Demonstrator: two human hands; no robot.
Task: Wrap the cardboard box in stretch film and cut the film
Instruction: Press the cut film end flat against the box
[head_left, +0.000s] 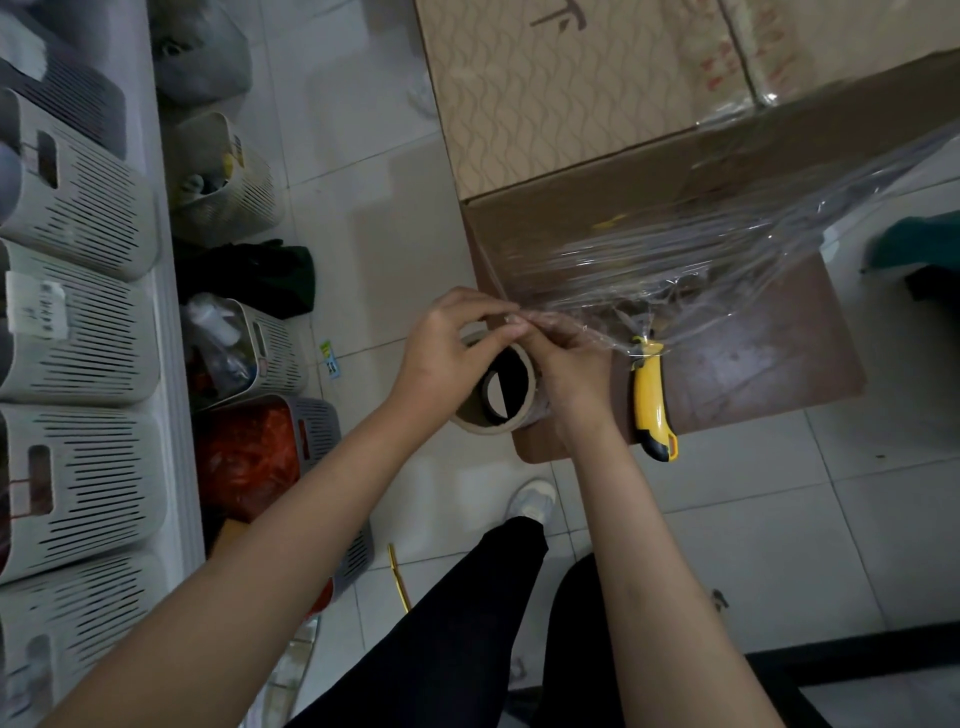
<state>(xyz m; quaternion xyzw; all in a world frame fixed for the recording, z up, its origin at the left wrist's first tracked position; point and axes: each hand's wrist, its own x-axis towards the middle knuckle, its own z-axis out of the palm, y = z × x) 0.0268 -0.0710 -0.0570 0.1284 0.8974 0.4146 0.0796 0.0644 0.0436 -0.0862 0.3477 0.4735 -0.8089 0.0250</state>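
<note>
Head view | I log clear stretch film (675, 260) running from brown cardboard box (597, 218) to both pinching hands: left hand (447, 348), right hand (571, 364) | yellow utility knife (652, 400) just right of right hand, long axis pointing boxward.

cardboard box (597, 104) cut off at top edge, knife (653, 400) blade behind film (701, 249)

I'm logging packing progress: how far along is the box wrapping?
Done: film already bands the box. In hand: both hands, left and right, pinch the film tail gathered above the roll. Left: the cut; the yellow knife lies unheld beside them.
</note>
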